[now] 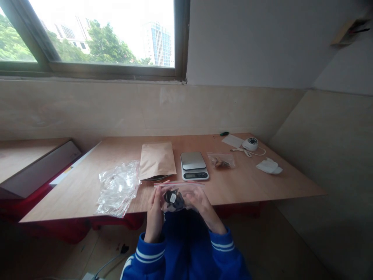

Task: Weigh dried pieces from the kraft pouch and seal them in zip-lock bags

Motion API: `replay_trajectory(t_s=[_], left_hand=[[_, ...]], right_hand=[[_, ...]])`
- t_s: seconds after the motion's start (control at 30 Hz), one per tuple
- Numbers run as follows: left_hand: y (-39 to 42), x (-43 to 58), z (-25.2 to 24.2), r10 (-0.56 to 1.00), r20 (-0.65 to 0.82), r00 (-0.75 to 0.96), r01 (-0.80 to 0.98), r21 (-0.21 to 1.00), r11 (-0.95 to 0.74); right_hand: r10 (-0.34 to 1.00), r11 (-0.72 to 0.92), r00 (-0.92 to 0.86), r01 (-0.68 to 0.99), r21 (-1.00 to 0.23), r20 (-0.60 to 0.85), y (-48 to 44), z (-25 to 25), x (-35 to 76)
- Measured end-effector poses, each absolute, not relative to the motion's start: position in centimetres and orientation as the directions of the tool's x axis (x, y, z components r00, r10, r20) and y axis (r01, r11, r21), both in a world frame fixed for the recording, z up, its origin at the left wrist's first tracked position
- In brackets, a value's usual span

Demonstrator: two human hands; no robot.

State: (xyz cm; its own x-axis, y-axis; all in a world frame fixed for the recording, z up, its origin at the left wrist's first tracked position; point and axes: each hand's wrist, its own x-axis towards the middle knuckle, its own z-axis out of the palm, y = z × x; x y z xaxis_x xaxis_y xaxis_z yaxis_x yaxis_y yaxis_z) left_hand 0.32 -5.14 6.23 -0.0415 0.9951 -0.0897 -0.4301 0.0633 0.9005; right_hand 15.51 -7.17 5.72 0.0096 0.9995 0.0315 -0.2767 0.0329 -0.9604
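Between my hands, at the table's front edge, is a clear zip bag [186, 189] with a red seal line along its top. Dark pieces [175, 202] lie in its left half, with a small white label or packet showing among them. My left hand [155, 204] grips the bag's left side. My right hand [201, 202] is closed on its right side, the fingers partly behind the plastic. Just beyond the bag stands a white kitchen scale [194, 166] with a bare metal plate. Left of the scale lies a brown paper pouch [158, 160], its mouth towards me.
A pile of clear zip bags [118, 188] lies at the left. Right of the scale is a small bag of brown pieces [221, 160]. Farther right are a white camera-like device [250, 144] with a cable and a crumpled white tissue [269, 166]. A wall runs behind the table [244, 184].
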Motion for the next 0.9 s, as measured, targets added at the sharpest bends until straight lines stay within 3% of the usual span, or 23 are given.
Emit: replay_trajectory(t_s=[0.1,0.2,0.37,0.47,0.57,0.67,0.8,0.9], left_hand=[[-4.7,-0.4,6.2,0.992,-0.124,-0.009,-0.438,0.892,0.107],[-4.2,-1.5,5.8,0.985,-0.133,0.107,-0.384,0.909,0.165],[-4.2,-3.0,6.0,0.989,-0.092,0.115,-0.247,0.962,0.118],[-4.3,-3.6,6.2,0.991,-0.105,0.086,-0.178,0.977,0.119],[-4.3,-4.1,6.0,0.992,-0.101,0.072,-0.148,0.983,0.111],[-4.3,-4.4,5.9,0.996,-0.089,0.032,-0.115,0.989,0.092],[-4.3,-4.9,5.8,0.995,-0.1,-0.011,-0.068,0.993,0.099],[-4.1,-5.2,5.2,0.994,-0.098,-0.038,-0.059,0.994,0.096]], right_hand=[[0.999,-0.013,0.038,-0.27,-0.963,-0.024,-6.8,5.6,15.7],[0.974,0.033,0.225,-0.3,-0.953,-0.037,-6.4,4.8,17.9],[0.725,0.157,0.686,-0.25,-0.956,-0.06,-6.8,3.7,25.6],[0.689,0.065,0.723,-0.135,-0.989,-0.053,-6.1,3.2,29.9],[0.72,0.022,0.693,0.035,-0.999,0.04,-3.5,2.7,33.0],[0.645,-0.075,0.747,0.271,-0.96,0.161,-0.8,2.4,34.5],[0.418,-0.238,0.797,0.559,-0.794,0.436,0.0,0.7,33.7],[0.45,-0.27,0.712,0.684,-0.678,0.539,-0.9,-1.6,31.9]])
